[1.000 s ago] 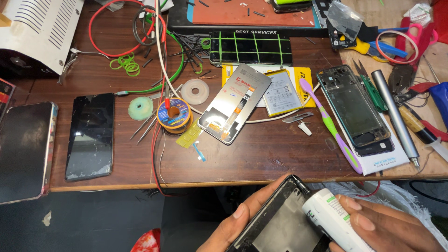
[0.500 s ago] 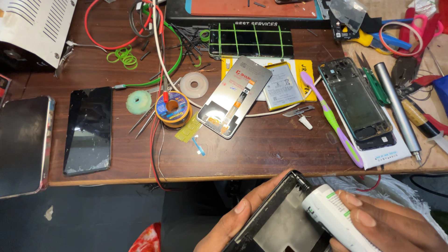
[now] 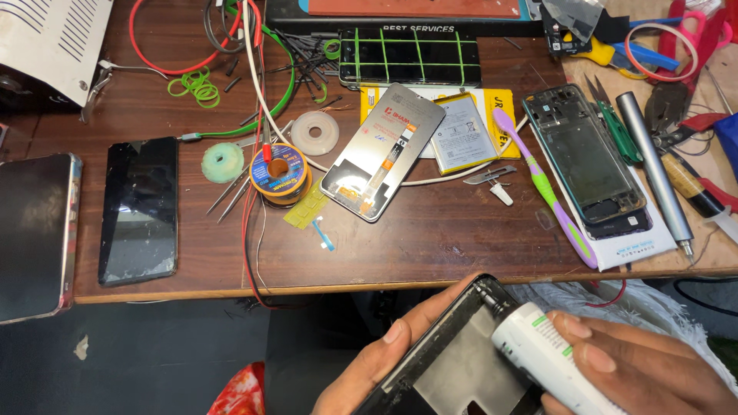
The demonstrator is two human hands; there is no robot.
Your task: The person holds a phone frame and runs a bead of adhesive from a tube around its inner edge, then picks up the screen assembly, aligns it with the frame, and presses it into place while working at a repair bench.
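Near the table's front edge we see the left hand point(image 3: 384, 357) gripping a dark phone frame point(image 3: 453, 361) by its left side, while the right hand point(image 3: 638, 365) holds a white tube point(image 3: 546, 353) with green label marks, its black tip touching the frame's top corner. Farther off lie a yellow-backed battery point(image 3: 460, 132) (flat, pale label) and a white pack point(image 3: 630, 247) under an open phone shell point(image 3: 584, 161).

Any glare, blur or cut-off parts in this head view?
Head view: even light and sharp focus; soft glare on the black phone lying left; the hands, left and right, with the phone frame and white tube, are cropped by the bottom edge.
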